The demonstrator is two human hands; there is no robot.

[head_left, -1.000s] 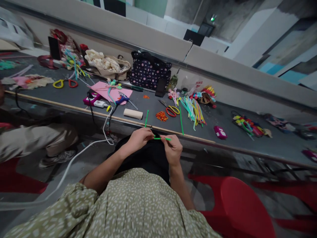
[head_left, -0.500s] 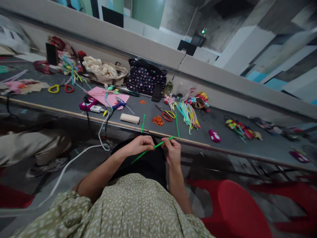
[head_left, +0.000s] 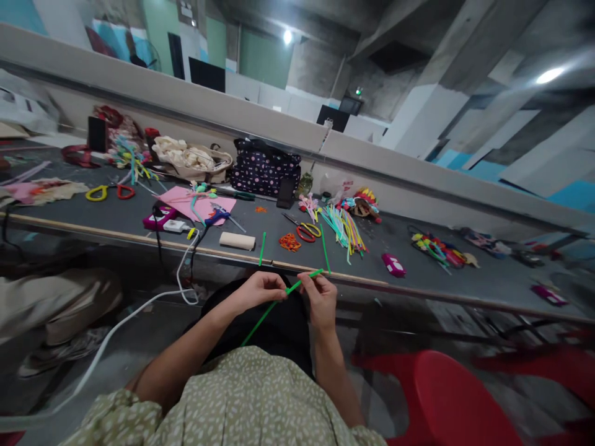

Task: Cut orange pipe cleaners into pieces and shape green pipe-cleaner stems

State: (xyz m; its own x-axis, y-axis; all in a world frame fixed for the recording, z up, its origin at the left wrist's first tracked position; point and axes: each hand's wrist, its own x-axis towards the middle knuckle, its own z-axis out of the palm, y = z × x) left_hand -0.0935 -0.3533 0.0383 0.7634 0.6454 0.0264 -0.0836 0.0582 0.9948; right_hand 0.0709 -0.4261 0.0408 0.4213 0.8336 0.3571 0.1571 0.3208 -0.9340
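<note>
A green pipe cleaner (head_left: 258,323) runs slantwise through both hands above my lap. My left hand (head_left: 261,291) pinches it near the middle, and its long tail hangs down to the left. Close beside, my right hand (head_left: 318,298) pinches it towards the upper end, whose tip sticks out past the fingers. Two more green pipe cleaners lie at the table's front edge, a short piece (head_left: 263,249) on the left and a longer piece (head_left: 325,249) on the right. Between them are a small pile of orange bits (head_left: 289,242) and scissors (head_left: 307,231) with red and yellow handles.
A cardboard tube (head_left: 237,241), a glue gun (head_left: 217,215) and pink paper (head_left: 186,203) lie to the left. Colourful pipe cleaners (head_left: 344,229) are bunched on the right. A white cable (head_left: 139,308) hangs off the table; a red stool (head_left: 458,396) stands behind right. Another person's leg (head_left: 60,303) shows at left.
The camera view has tilted upward, so table and hands sit lower in the picture. The pipe cleaner's tail points more steeply down; both hands keep their pinch on it.
</note>
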